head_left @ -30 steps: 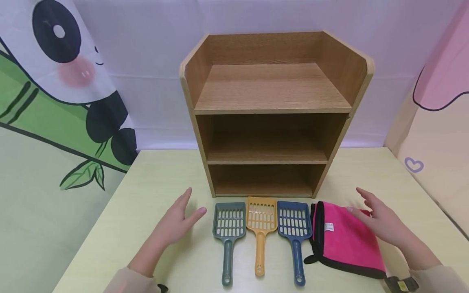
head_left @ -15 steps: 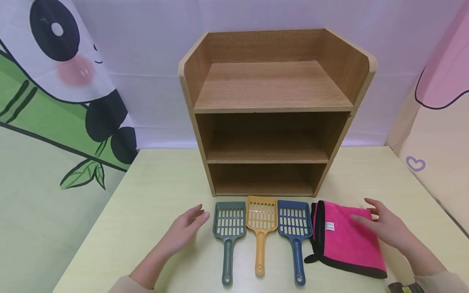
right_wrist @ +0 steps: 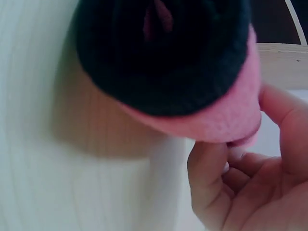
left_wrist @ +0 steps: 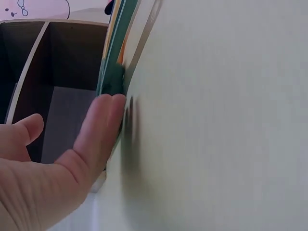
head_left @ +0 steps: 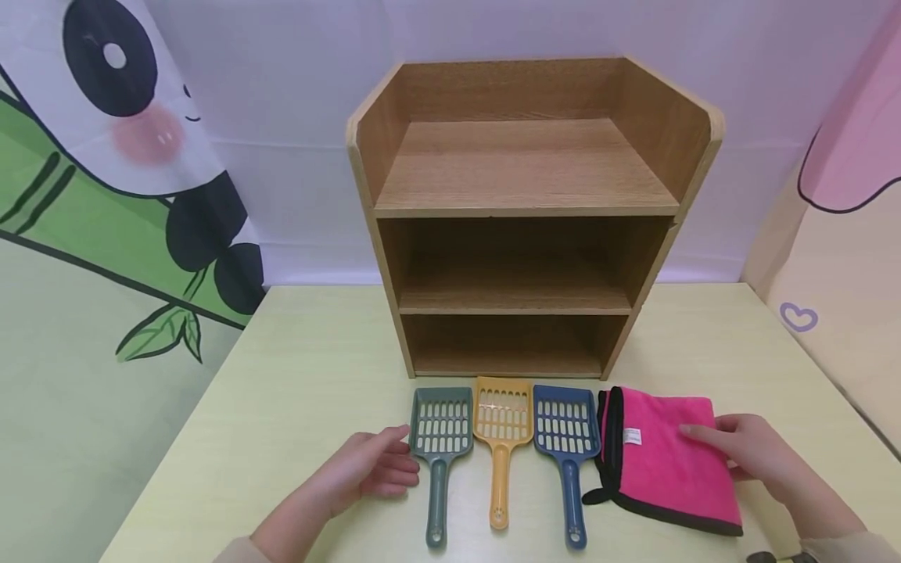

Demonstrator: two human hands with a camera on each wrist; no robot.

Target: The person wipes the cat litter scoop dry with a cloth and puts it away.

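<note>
A pale lilac fabric backdrop (head_left: 303,180) hangs at the far side, behind a pale wood-grain bench (head_left: 303,344). Toward the far middle of the bench stands an upright brown wooden shelf unit (head_left: 521,168), with a high-sided top shelf and 2 compartments below it. On the right, nearer than the unit, lies a folded bright pink cloth with black edging (head_left: 669,461).

Left of the cloth, 3 slotted scoops lie side by side just in front of the unit, heads far and handles near: a grey-green plastic scoop (head_left: 438,460) on the left, a yellow-orange plastic scoop (head_left: 500,450) in the middle and a dark blue plastic scoop (head_left: 568,460) on the right, its head just beside the cloth.

The right hand (head_left: 753,453) pinches the cloth's right edge, thumb on top and fingers beneath. The left hand (head_left: 355,473) is at the left edge of the grey-green scoop, holding nothing, its thumb spread wide from the fingers; whether the fingertips touch the scoop I cannot tell.

A small white label (head_left: 632,436) sits on the cloth's left part.
</note>
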